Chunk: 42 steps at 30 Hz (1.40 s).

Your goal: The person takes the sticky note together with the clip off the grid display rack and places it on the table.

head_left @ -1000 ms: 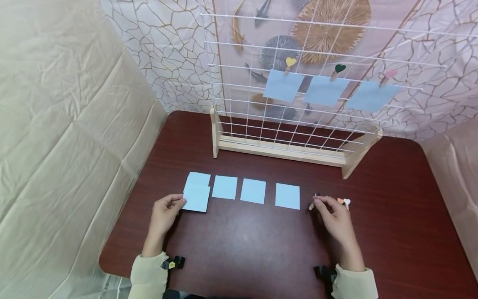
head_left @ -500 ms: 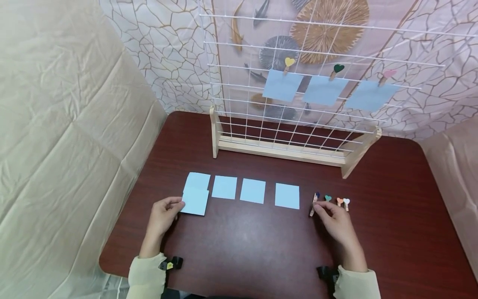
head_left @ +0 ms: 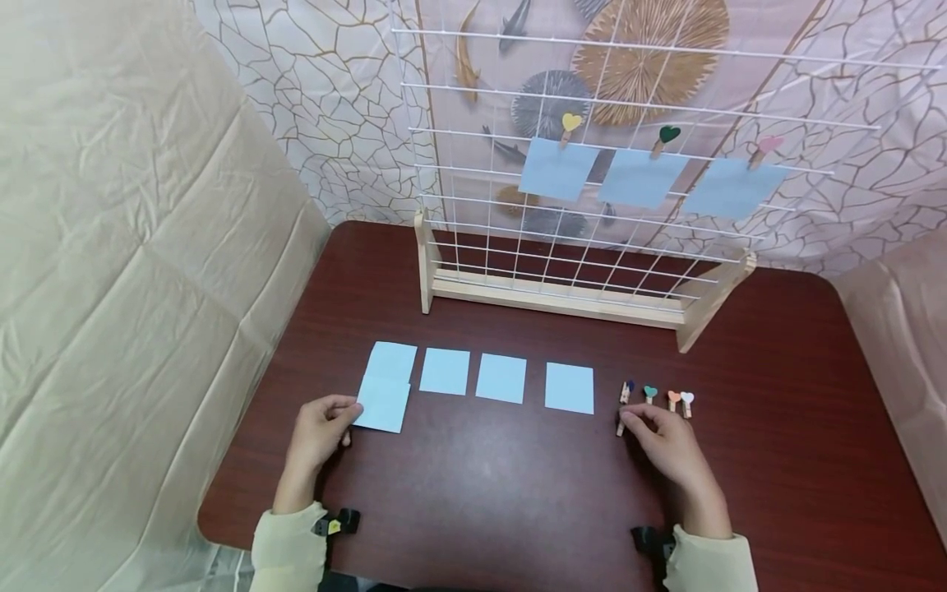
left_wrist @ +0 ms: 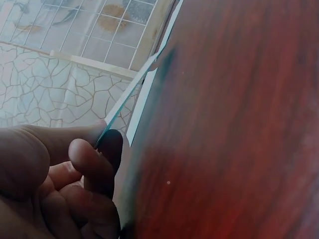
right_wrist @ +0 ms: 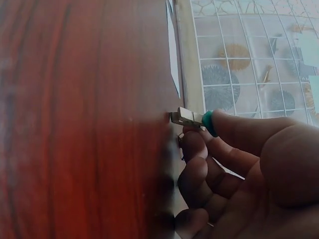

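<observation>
The blue paper square point(head_left: 381, 405) at the left end of the row on the table point(head_left: 488, 485) is pinched at its near left corner by the left hand point(head_left: 320, 429); the grip is thumb over curled forefinger, and the left wrist view shows the sheet point(left_wrist: 130, 95) lifted edge-on off the wood. It overlaps a second square point(head_left: 394, 358) behind it. The right hand point(head_left: 664, 441) pinches a small wooden peg point(head_left: 620, 424); in the right wrist view only the peg's tip point(right_wrist: 185, 117) shows, beside a green-headed peg point(right_wrist: 209, 123) that the fingers partly hide. Three more squares point(head_left: 501, 378) lie between the hands, with heart-topped pegs point(head_left: 679, 400) just beside the right fingertips. Behind stands a wire grid point(head_left: 577, 189) holding three clipped papers. No writing is readable.
</observation>
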Tool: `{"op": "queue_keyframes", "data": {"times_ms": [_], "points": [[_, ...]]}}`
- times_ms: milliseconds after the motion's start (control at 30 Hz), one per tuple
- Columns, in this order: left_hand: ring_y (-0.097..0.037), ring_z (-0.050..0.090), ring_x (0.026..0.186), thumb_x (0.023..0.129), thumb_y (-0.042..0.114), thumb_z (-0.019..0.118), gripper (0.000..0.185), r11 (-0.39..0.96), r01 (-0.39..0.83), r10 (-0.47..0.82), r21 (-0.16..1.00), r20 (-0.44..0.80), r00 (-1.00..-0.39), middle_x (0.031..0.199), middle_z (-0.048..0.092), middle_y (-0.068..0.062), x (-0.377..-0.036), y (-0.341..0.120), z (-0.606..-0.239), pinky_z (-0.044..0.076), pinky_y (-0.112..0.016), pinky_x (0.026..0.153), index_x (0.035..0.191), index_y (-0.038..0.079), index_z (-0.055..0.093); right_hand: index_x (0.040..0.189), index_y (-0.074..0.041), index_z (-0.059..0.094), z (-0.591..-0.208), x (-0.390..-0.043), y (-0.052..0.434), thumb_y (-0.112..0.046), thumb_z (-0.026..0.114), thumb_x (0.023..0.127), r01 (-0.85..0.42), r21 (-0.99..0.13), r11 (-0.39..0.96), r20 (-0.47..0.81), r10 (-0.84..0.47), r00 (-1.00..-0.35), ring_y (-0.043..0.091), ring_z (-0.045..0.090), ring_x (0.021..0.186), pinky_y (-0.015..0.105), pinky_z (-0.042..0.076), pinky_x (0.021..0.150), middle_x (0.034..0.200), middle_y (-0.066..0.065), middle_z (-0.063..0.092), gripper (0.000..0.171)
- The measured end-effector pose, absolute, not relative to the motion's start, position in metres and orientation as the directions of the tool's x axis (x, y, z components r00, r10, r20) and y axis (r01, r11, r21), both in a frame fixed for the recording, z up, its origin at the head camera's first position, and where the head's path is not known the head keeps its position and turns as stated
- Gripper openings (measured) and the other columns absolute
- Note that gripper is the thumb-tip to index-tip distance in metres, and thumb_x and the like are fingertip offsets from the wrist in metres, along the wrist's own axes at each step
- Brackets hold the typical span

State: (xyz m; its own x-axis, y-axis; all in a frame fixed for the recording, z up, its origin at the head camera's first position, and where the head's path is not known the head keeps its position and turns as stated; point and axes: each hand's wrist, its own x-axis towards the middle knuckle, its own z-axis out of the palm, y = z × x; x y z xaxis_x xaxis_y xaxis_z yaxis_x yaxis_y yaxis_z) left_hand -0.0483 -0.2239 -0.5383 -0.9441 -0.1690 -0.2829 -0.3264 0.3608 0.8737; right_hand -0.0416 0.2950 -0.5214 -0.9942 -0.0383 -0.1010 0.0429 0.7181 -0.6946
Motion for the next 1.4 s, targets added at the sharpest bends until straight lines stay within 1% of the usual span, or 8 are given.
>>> {"op": "queue_keyframes", "data": {"times_ms": [133, 333, 467, 767, 867, 1100, 1300, 1400], "points": [[-0.018, 0.056, 0.050, 0.102, 0.017, 0.072, 0.025, 0.387, -0.354, -0.183, 0.851, -0.306, -0.934, 0.065, 0.063, -0.006, -0.0464, -0.2247, -0.5378, 0.042, -0.028, 0.048, 0.116, -0.003, 0.074, 0.119, 0.003, 0.075, -0.5210, -0.0425, 0.2945, -0.019, 0.064, 0.107, 0.053, -0.688, 0.724, -0.122, -0.043, -0.992, 0.032, 0.067, 0.107, 0.042, 0.051, 0.087, 0.116, 0.019, 0.076, 0.028], [-0.020, 0.059, 0.053, 0.102, 0.021, 0.072, 0.026, 0.465, -0.356, -0.193, 0.810, -0.300, -0.934, 0.065, 0.063, -0.005, -0.0444, -0.2255, -0.5366, 0.047, -0.030, 0.057, 0.114, -0.002, 0.075, 0.120, 0.004, 0.075, -0.5223, -0.0444, 0.2950, -0.021, 0.063, 0.108, 0.069, -0.678, 0.732, -0.155, -0.050, -0.987, 0.032, 0.067, 0.105, 0.045, 0.051, 0.085, 0.116, 0.019, 0.075, 0.030], [-0.020, 0.060, 0.053, 0.103, 0.023, 0.071, 0.026, 0.519, -0.346, -0.198, 0.781, -0.284, -0.938, 0.062, 0.063, -0.004, -0.0447, -0.2249, -0.5366, 0.048, -0.031, 0.063, 0.113, 0.000, 0.076, 0.121, 0.004, 0.074, -0.5222, -0.0441, 0.2954, -0.021, 0.063, 0.108, 0.082, -0.672, 0.736, -0.166, -0.042, -0.985, 0.033, 0.067, 0.106, 0.046, 0.051, 0.086, 0.116, 0.019, 0.075, 0.030], [-0.020, 0.060, 0.053, 0.103, 0.023, 0.071, 0.025, 0.552, -0.333, -0.201, 0.764, -0.266, -0.943, 0.063, 0.062, -0.004, -0.0437, -0.2247, -0.5366, 0.048, -0.033, 0.063, 0.110, 0.000, 0.077, 0.123, 0.003, 0.073, -0.5213, -0.0451, 0.2942, -0.024, 0.062, 0.109, 0.095, -0.679, 0.728, -0.179, -0.038, -0.983, 0.033, 0.067, 0.106, 0.044, 0.051, 0.085, 0.118, 0.019, 0.074, 0.033], [-0.020, 0.060, 0.054, 0.103, 0.024, 0.071, 0.025, 0.559, -0.333, -0.202, 0.760, -0.264, -0.943, 0.063, 0.062, -0.004, -0.0433, -0.2249, -0.5371, 0.048, -0.033, 0.064, 0.110, 0.001, 0.077, 0.124, 0.003, 0.073, -0.5213, -0.0444, 0.2939, -0.024, 0.062, 0.109, 0.101, -0.679, 0.727, -0.181, -0.033, -0.983, 0.031, 0.066, 0.103, 0.042, 0.051, 0.083, 0.119, 0.020, 0.074, 0.033], [-0.019, 0.061, 0.056, 0.103, 0.022, 0.071, 0.024, 0.577, -0.325, -0.201, 0.749, -0.256, -0.946, 0.067, 0.063, -0.004, -0.0417, -0.2248, -0.5361, 0.049, -0.034, 0.066, 0.109, 0.000, 0.076, 0.123, 0.002, 0.073, -0.5217, -0.0450, 0.2929, -0.021, 0.066, 0.106, 0.101, -0.687, 0.720, -0.180, -0.034, -0.983, 0.021, 0.060, 0.085, 0.034, 0.049, 0.073, 0.104, 0.013, 0.074, 0.029], [-0.019, 0.061, 0.056, 0.103, 0.020, 0.071, 0.022, 0.584, -0.314, -0.199, 0.749, -0.243, -0.949, 0.068, 0.063, -0.005, -0.0406, -0.2247, -0.5363, 0.050, -0.034, 0.065, 0.109, 0.000, 0.076, 0.122, 0.003, 0.073, -0.5227, -0.0455, 0.2924, -0.014, 0.067, 0.104, 0.093, -0.695, 0.713, -0.172, -0.039, -0.984, 0.018, 0.058, 0.080, 0.030, 0.048, 0.068, 0.097, 0.009, 0.073, 0.025], [-0.020, 0.061, 0.057, 0.103, 0.020, 0.070, 0.022, 0.583, -0.315, -0.202, 0.749, -0.241, -0.949, 0.070, 0.062, -0.005, -0.0401, -0.2243, -0.5362, 0.051, -0.034, 0.064, 0.111, 0.000, 0.075, 0.122, 0.003, 0.073, -0.5236, -0.0465, 0.2927, -0.012, 0.066, 0.105, 0.094, -0.695, 0.713, -0.173, -0.038, -0.984, 0.018, 0.058, 0.079, 0.031, 0.048, 0.068, 0.096, 0.010, 0.073, 0.024]]}}
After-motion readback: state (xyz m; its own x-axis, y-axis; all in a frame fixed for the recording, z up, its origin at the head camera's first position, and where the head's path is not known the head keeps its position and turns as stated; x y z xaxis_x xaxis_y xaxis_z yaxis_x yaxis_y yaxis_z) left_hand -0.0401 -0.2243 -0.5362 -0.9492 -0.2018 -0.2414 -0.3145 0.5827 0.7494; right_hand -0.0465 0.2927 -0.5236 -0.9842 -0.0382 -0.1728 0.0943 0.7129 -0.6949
